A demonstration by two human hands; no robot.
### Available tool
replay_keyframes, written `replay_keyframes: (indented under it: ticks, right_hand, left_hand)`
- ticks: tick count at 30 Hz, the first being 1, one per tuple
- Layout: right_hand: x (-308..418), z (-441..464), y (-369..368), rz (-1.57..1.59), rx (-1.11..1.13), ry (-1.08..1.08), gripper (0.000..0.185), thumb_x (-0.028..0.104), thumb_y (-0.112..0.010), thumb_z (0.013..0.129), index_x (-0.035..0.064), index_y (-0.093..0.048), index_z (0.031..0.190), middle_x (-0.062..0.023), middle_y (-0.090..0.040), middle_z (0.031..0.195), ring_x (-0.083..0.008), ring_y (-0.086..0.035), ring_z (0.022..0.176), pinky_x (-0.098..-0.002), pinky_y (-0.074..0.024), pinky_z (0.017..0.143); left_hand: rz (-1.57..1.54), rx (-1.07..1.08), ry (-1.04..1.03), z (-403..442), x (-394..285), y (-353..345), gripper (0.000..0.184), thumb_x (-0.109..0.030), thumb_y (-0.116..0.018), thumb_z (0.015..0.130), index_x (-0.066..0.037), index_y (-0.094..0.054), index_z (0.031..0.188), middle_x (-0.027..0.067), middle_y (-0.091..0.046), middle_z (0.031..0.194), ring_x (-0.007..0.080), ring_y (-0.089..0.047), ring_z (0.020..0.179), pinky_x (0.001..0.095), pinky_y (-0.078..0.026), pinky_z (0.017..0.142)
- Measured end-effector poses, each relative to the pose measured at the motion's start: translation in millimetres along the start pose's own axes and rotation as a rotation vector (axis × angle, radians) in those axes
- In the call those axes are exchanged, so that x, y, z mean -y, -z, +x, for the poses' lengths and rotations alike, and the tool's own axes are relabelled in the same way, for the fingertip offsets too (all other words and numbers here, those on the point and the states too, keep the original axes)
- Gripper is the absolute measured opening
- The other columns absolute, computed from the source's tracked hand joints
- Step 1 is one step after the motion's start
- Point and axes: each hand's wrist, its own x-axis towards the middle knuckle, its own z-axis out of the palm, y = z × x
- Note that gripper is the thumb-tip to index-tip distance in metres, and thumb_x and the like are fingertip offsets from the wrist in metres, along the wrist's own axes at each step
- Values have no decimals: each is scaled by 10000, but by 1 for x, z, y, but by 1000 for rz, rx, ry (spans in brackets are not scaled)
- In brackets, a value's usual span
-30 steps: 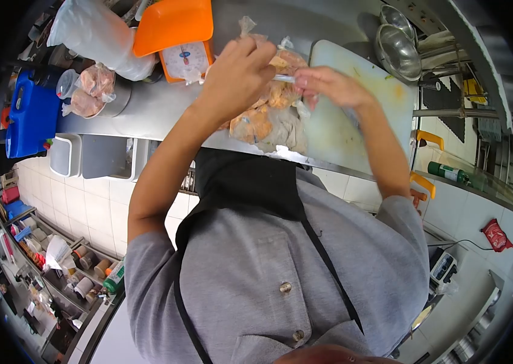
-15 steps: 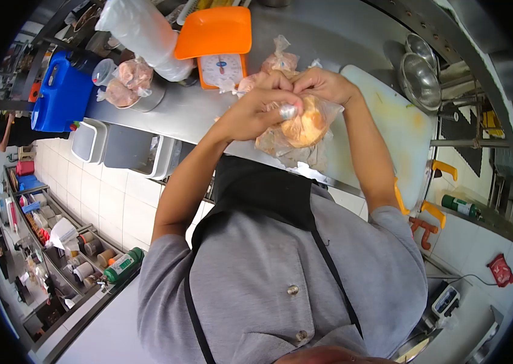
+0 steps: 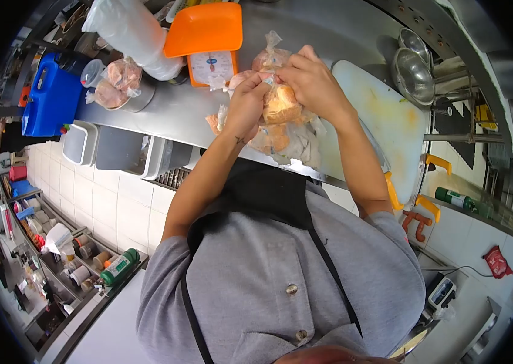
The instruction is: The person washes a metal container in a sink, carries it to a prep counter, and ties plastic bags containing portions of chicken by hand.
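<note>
Both hands meet over the counter at the twisted neck of a clear plastic bag (image 3: 282,104) filled with orange-yellow food. My left hand (image 3: 246,104) pinches the neck from the left with thumb and fingers. From the other side my right hand (image 3: 312,82) grips the same neck, its fingers partly hidden. The bag hangs just below the fingertips. Behind it stands a tied bag of pinkish food (image 3: 270,57). Beneath it lie another bag with orange food (image 3: 271,139) and a greyish crumpled cloth or plastic (image 3: 302,145).
An orange kitchen scale (image 3: 205,30) stands at the back, beside a roll of plastic bags (image 3: 129,36). A metal pot (image 3: 138,102) holds bagged food. At right are a white cutting board (image 3: 384,103), a yellow-handled knife (image 3: 393,191) and metal bowls (image 3: 413,76). A blue jug (image 3: 53,94) stands left.
The food bag has moved up and left and now hangs upright, its neck gathered tight. My right hand has turned over the neck; my left hand has shifted from the bag's side to its neck.
</note>
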Motion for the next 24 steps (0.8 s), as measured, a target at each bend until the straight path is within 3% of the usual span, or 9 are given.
replay_keyframes:
  ticks: [2, 4, 5, 8, 11, 13, 16, 18, 24]
  right_hand:
    - [-1, -2, 4, -11, 15, -31, 93, 36, -646, 770, 40, -704, 843, -81, -637, 828, -301, -527, 887, -387, -484, 779]
    - [0, -1, 2, -12, 37, -50, 87, 33, -643, 769, 27, -696, 838, -95, -648, 843, -314, -535, 882, -400, -483, 781]
    - [3, -1, -1, -46, 41, -145, 75, 31, -640, 770, 11, -682, 829, -116, -655, 861, -332, -542, 875, -416, -478, 784]
    - [11, -2, -19, -100, -26, -313, 72, 54, -631, 804, 6, -669, 843, -139, -665, 886, -353, -553, 854, -438, -471, 784]
    - [22, -9, -36, -83, -206, -373, 83, 68, -626, 840, 13, -667, 885, -142, -664, 885, -354, -562, 850, -444, -470, 778]
    - [23, -18, -49, -45, -310, -369, 88, 58, -626, 843, 8, -664, 905, -143, -659, 876, -352, -567, 859, -444, -473, 774]
    - [18, -34, -66, -55, -342, -239, 97, 22, -632, 829, -2, -667, 916, -141, -649, 874, -343, -573, 872, -430, -481, 763]
    - [9, -43, -69, -51, -270, -106, 207, -37, -650, 698, 16, -651, 898, -117, -622, 923, -315, -566, 909, -398, -508, 779]
    - [1, -50, -56, -166, -198, 130, 205, 30, -667, 701, 23, -648, 905, -99, -616, 947, -279, -596, 935, -369, -531, 748]
  left_hand:
    - [31, -23, 20, 4, 2, -4, 143, -50, -505, 959, 5, -619, 1026, 73, -633, 989, 133, -636, 823, 275, -542, 764]
    - [675, -50, -263, 10, 5, -1, 128, -62, -554, 930, 12, -630, 1003, 79, -644, 966, 123, -611, 750, 251, -493, 668]
    - [675, -51, -255, 11, 7, -1, 128, -62, -554, 930, 12, -630, 1003, 79, -644, 966, 123, -611, 750, 251, -493, 668]
    - [1148, -154, -723, 16, 11, -5, 138, -71, -591, 911, 19, -642, 1002, 72, -642, 913, 117, -561, 667, 250, -439, 603]
    - [1024, -226, -665, 25, 19, 7, 117, -49, -572, 914, -4, -638, 1000, 43, -627, 874, 109, -546, 663, 270, -445, 601]
    - [-28, -54, 91, 36, 19, 30, 114, -50, -545, 924, -36, -626, 1003, 16, -612, 863, 96, -520, 673, 276, -453, 628]
    - [-224, -14, 340, 34, 25, 45, 111, -63, -522, 934, -73, -609, 1002, -3, -595, 849, 76, -517, 704, 258, -457, 649]
    - [-190, -54, 335, 27, 27, 36, 80, -53, -531, 922, -86, -596, 955, -19, -534, 785, 81, -472, 666, 248, -405, 616]
    - [-76, -62, 244, 14, 33, 27, 117, -67, -518, 938, -113, -600, 1008, -34, -533, 756, 76, -472, 603, 230, -397, 540]
